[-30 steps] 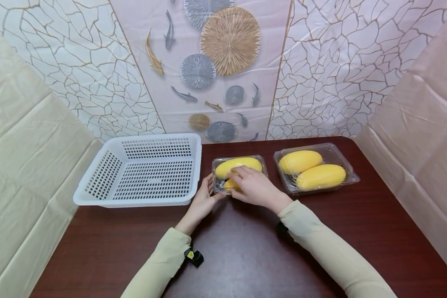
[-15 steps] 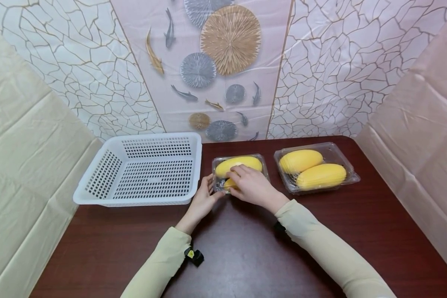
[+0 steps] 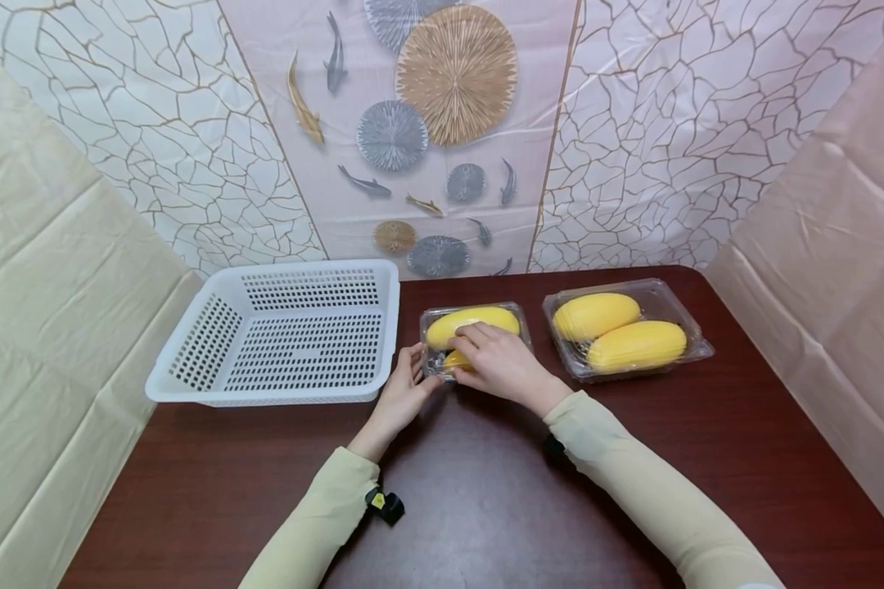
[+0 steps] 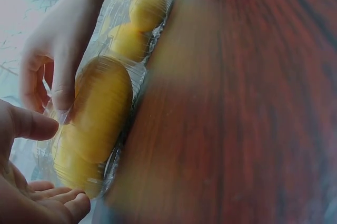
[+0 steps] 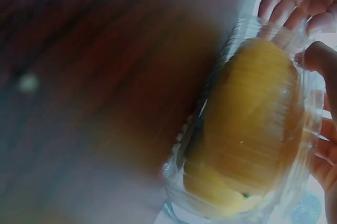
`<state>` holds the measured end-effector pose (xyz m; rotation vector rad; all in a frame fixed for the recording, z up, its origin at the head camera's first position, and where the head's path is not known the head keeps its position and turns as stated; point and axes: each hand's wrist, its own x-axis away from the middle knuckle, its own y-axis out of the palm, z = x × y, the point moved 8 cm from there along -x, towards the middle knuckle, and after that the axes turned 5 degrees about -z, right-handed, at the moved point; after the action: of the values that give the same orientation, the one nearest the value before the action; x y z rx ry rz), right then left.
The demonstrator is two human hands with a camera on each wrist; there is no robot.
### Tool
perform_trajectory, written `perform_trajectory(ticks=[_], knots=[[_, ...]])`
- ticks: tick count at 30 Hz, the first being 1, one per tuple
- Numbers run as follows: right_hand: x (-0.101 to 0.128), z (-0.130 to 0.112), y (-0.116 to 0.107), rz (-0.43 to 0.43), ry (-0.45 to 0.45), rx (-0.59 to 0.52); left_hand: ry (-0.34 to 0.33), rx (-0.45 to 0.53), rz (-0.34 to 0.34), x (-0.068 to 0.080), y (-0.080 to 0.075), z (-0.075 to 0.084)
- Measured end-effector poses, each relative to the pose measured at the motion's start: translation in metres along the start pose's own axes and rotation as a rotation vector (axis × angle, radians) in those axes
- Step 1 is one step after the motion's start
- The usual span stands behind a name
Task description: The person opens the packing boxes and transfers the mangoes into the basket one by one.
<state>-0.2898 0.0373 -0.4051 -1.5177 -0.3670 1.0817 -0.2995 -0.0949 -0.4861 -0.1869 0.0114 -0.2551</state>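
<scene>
A small clear plastic box [image 3: 435, 361] with two long, round yellow fruits [image 3: 479, 317] inside sits on the dark red wooden surface [image 3: 471, 507]. It is between a white plastic basket with holes [image 3: 305, 345] and a bigger clear plastic box [image 3: 665, 309]. The left hand [image 3: 400, 398] is wide, touching the small box's left end. The right hand [image 3: 506, 366] bends over it; I can't tell if it pinches anything.

Yellow fruits [image 3: 473, 317], white basket [image 3: 305, 354], red-brown table [image 3: 457, 491], gold-veined white backdrop [image 3: 656, 164]
</scene>
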Motion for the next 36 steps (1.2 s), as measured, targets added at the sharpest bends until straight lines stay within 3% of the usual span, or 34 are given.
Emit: perform_trajectory(ticks=[16, 29, 36], knots=[[0.0005, -0.0010, 0.0021, 0.070, -0.113, 0.019, 0.002, 0.023, -0.011, 0.0018, -0.0008, 0.0012], [0.0008, 0.0025, 0.0031, 0.051, -0.105, -0.010, 0.027, 0.048, -0.006, 0.0015, 0.0010, 0.0031], [-0.0005, 0.0038, 0.0053, 0.053, -0.117, -0.011, 0.006, 0.011, 0.004, 0.0034, -0.0001, 0.0020]])
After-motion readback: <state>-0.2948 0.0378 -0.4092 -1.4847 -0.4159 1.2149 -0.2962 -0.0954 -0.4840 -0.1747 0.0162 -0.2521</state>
